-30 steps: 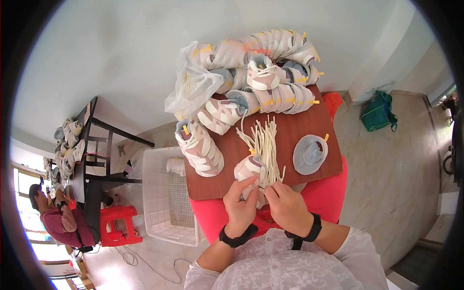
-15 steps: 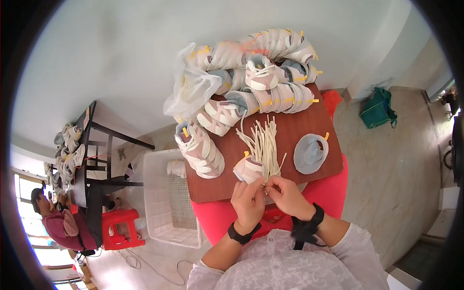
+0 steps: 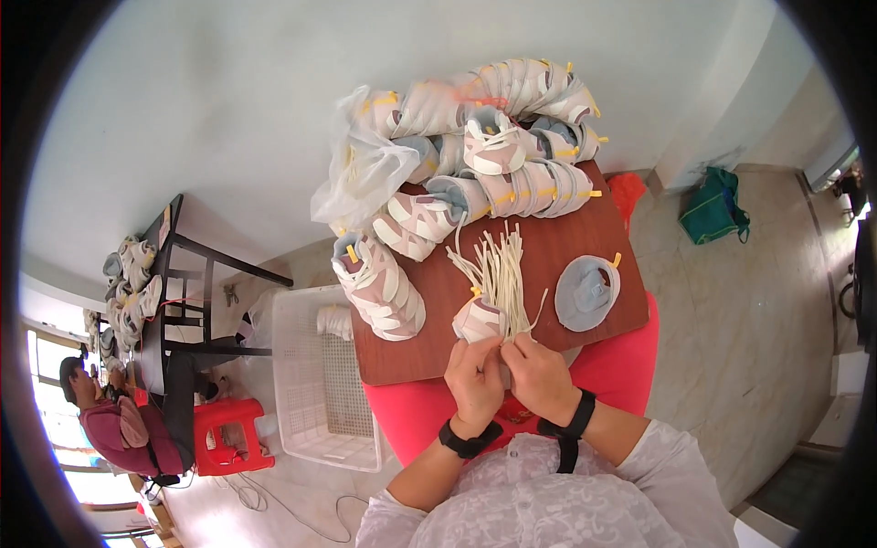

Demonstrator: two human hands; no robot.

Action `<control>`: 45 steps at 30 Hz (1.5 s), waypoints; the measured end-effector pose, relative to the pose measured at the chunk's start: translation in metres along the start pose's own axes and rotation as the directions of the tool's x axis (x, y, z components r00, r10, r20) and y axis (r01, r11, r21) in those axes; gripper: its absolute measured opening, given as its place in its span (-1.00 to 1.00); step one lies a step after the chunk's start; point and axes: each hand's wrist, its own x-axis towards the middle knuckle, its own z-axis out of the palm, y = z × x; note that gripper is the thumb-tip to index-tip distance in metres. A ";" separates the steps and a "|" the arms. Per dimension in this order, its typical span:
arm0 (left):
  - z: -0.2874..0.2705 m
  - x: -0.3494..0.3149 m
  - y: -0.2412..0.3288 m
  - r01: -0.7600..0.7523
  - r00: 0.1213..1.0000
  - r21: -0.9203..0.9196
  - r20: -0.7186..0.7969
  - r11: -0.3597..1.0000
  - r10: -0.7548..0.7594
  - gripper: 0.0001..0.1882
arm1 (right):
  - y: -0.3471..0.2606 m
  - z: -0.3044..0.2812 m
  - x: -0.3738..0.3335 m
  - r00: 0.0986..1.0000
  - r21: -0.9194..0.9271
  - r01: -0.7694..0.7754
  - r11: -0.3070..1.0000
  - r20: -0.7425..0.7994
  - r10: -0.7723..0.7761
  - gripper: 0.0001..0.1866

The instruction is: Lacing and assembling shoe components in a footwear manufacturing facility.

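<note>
At the table's near edge, my left hand [image 3: 475,379] is closed, its fingers on the lower edge of a pink-and-white shoe upper [image 3: 477,320] with a yellow tab. My right hand [image 3: 541,374] is closed in a pinch beside it, fingertips almost meeting the left ones. What the right fingertips hold is hidden behind them. Just beyond both hands lies a bundle of cream shoelaces [image 3: 501,274], its loose ends fanned out away from me. One lace curls off to the right of the bundle.
Rows of nested shoe uppers [image 3: 539,187] and a clear plastic bag [image 3: 365,178] crowd the brown table's [image 3: 411,361] far side. A stack [image 3: 379,288] stands left, a grey upper [image 3: 585,297] right. A white crate [image 3: 297,402] and a seated person [image 3: 128,429] are leftward.
The shoe upper has shifted slightly right. My right hand has turned more upright, and its fingertips have moved a little away from the left ones.
</note>
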 end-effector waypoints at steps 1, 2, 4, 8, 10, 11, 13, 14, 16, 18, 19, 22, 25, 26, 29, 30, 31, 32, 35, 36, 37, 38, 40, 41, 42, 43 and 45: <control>0.000 0.001 -0.001 0.008 1.000 -0.059 0.009 0.998 -0.007 -0.75 | 0.001 0.000 0.001 1.000 -0.001 0.000 1.000 -0.001 0.000 -0.90; -0.002 0.003 -0.001 0.007 1.000 -0.060 0.009 0.998 -0.006 -0.75 | 0.002 -0.001 0.004 0.997 0.133 -0.054 0.990 -0.043 0.060 -0.91; -0.009 0.007 0.002 0.327 0.945 -0.322 0.128 0.888 -0.302 -0.71 | 0.003 -0.005 0.008 0.989 0.268 -0.099 0.958 -0.077 0.124 -0.92; -0.016 0.008 0.002 0.405 0.914 -0.394 0.202 0.825 -0.352 -0.66 | 0.002 -0.023 0.010 0.992 0.404 -0.129 0.906 0.066 0.112 -0.89; -0.016 0.008 0.001 0.353 0.934 -0.370 0.193 0.859 -0.300 -0.64 | 0.003 -0.030 0.012 0.989 0.427 -0.138 0.894 0.107 0.102 -0.86; -0.016 0.009 0.002 0.353 0.934 -0.370 0.193 0.859 -0.300 -0.64 | 0.002 -0.033 0.013 0.996 0.320 -0.071 0.945 0.076 0.049 -0.84; -0.015 0.011 0.008 0.353 0.932 -0.387 0.228 0.852 -0.282 -0.62 | 0.002 -0.040 0.015 0.999 0.209 -0.004 0.978 0.051 -0.007 -0.81; -0.015 0.011 0.009 0.353 0.932 -0.385 0.227 0.853 -0.282 -0.62 | 0.001 -0.043 0.016 0.996 0.126 0.034 0.991 0.074 -0.043 -0.79; -0.014 0.010 0.010 0.305 0.946 -0.289 0.200 0.907 -0.255 -0.61 | 0.002 -0.046 0.016 0.992 0.044 0.072 0.996 0.099 -0.076 -0.78; -0.015 0.012 0.016 0.310 0.945 -0.290 0.201 0.905 -0.260 -0.63 | 0.004 -0.046 0.016 0.990 0.029 0.120 0.992 0.067 -0.122 -0.76; -0.015 0.012 0.018 0.316 0.943 -0.292 0.200 0.903 -0.265 -0.64 | 0.002 -0.045 0.015 0.991 0.028 0.119 0.993 0.066 -0.120 -0.76; -0.004 0.006 0.011 0.145 0.986 -0.145 0.098 0.979 -0.132 -0.65 | -0.012 -0.034 0.006 0.989 -0.205 0.138 0.969 0.081 -0.123 -0.78; -0.003 0.001 0.007 0.044 0.998 -0.054 0.038 0.998 -0.042 -0.64 | -0.006 -0.018 0.005 0.991 -0.213 0.137 0.967 0.040 -0.132 -0.80; -0.002 0.002 0.008 0.044 0.998 -0.054 0.038 0.998 -0.042 -0.64 | -0.003 -0.015 0.008 0.999 0.112 -0.037 0.993 0.019 0.035 -0.86; 0.001 0.002 0.010 -0.071 0.997 0.043 -0.031 0.997 0.073 -0.62 | 0.006 -0.006 0.008 0.960 0.471 -0.278 0.837 0.106 0.259 -0.88; 0.002 0.000 0.008 -0.035 0.999 0.036 -0.035 0.999 0.036 -0.63 | 0.008 -0.003 0.006 0.935 0.511 -0.354 0.783 0.162 0.317 -0.86; 0.003 -0.001 0.006 0.002 0.999 0.030 -0.039 1.000 -0.001 -0.63 | 0.008 0.000 0.005 0.935 0.513 -0.353 0.782 0.164 0.315 -0.86; 0.005 -0.001 0.005 0.003 0.999 0.032 -0.040 0.999 -0.002 -0.63 | 0.007 0.003 0.004 0.989 0.278 -0.145 0.950 0.038 0.140 -0.86; 0.007 0.000 0.003 -0.013 0.997 0.045 -0.081 0.999 0.017 -0.63 | 0.008 0.004 0.008 1.000 0.116 0.001 0.993 -0.031 0.002 -0.88; 0.006 -0.001 0.005 -0.023 0.997 0.071 -0.065 0.997 0.028 -0.64 | 0.009 0.004 0.011 0.997 0.232 -0.067 0.970 -0.017 0.073 -0.89; 0.005 -0.001 0.006 -0.033 0.998 0.096 -0.053 0.995 0.038 -0.65 | 0.015 0.004 0.013 0.997 0.231 -0.064 0.971 -0.017 0.070 -0.89; 0.006 -0.002 0.006 -0.033 0.998 0.095 -0.056 0.995 0.039 -0.65 | 0.023 0.004 0.013 0.901 0.591 -0.433 0.680 0.259 0.348 -0.91; 0.008 -0.004 0.005 -0.013 0.999 0.084 -0.051 0.996 0.018 -0.67 | 0.023 0.008 0.011 0.865 0.671 -0.500 0.547 0.359 0.350 -0.98; 0.009 -0.005 0.004 -0.011 0.998 0.088 -0.053 0.996 0.016 -0.67 | 0.019 0.009 0.010 0.865 0.672 -0.501 0.546 0.363 0.347 -0.98; 0.011 -0.006 0.003 -0.008 0.998 0.074 -0.068 0.997 0.013 -0.68 | 0.014 0.007 0.009 0.976 0.439 -0.215 0.872 0.123 0.178 -0.96; 0.011 -0.007 0.003 -0.007 0.997 0.055 -0.077 0.998 0.012 -0.68 | 0.009 0.005 0.009 0.995 0.070 0.088 0.994 -0.044 -0.085 -0.95; 0.010 -0.011 -0.003 0.053 0.997 -0.029 -0.047 0.998 -0.055 -0.69 | 0.011 0.004 0.009 0.997 0.025 0.082 0.996 -0.013 -0.082 -0.93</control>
